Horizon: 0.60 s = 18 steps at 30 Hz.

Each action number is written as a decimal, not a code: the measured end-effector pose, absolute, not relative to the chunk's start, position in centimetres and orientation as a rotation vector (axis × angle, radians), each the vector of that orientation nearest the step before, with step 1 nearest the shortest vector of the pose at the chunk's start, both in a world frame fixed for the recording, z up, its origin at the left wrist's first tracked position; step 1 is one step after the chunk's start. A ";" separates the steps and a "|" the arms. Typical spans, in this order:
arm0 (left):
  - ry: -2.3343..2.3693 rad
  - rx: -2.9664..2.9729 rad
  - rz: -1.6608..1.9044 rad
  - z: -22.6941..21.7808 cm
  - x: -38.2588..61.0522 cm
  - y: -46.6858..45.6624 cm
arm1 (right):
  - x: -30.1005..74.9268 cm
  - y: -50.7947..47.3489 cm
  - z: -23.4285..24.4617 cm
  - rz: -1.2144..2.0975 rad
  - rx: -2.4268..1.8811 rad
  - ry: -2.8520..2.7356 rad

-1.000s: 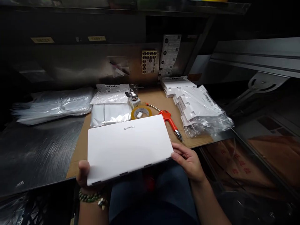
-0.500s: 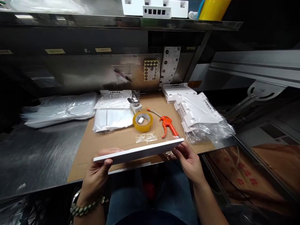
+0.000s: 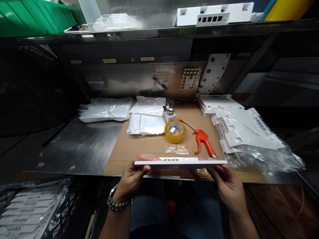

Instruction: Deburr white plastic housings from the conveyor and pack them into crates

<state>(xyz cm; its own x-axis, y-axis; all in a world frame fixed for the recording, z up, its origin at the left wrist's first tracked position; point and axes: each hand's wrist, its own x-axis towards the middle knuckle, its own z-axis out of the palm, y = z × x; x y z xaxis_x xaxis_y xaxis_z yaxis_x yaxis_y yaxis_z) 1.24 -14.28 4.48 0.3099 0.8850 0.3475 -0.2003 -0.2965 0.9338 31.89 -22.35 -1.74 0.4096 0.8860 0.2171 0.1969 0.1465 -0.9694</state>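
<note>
I hold a flat white panel (image 3: pixel 180 162) edge-on, level, just above the front edge of a sheet of brown cardboard (image 3: pixel 149 149). Small slots show along the panel's near edge. My left hand (image 3: pixel 132 176), with a bead bracelet on the wrist, grips the panel's left end, thumb on top. My right hand (image 3: pixel 225 184) grips its right end from below. Beyond the panel lie a roll of yellow tape (image 3: pixel 175 131) and a red air blow gun (image 3: pixel 202 142).
Bagged white panels (image 3: pixel 249 136) are stacked at the right, clear plastic bags (image 3: pixel 107 109) and folded white sheets (image 3: pixel 146 122) at the back left. A steel worktop (image 3: pixel 77 147) extends left. A crate of bagged parts (image 3: pixel 27 209) sits low left. A shelf (image 3: pixel 149 31) runs overhead.
The panel, lying flat with its logo side up a second ago, was tilted up until it shows edge-on. My view swung left and upward; both hands kept their grip on the ends.
</note>
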 end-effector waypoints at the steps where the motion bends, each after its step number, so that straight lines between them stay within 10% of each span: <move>1: 0.683 1.471 1.223 4.5 1.0 -14.3 | 31.9 -22.1 -1.8 0.668 -1.360 -1.072; 12: 0.859 0.872 1.598 6.1 -2.8 -14.9 | 29.5 -11.6 4.3 0.640 -0.812 -1.691; 18: 0.317 0.210 1.079 3.8 -7.8 -13.9 | 27.0 -10.0 6.5 0.370 -0.490 -2.059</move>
<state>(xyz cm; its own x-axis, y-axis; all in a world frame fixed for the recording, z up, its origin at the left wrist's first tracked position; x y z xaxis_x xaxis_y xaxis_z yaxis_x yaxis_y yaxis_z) -7.79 -13.89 3.76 0.4333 0.8886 -0.1503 -0.8289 0.4584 0.3205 26.95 -10.04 6.46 -0.4661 0.4819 0.7419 0.1936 0.8739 -0.4460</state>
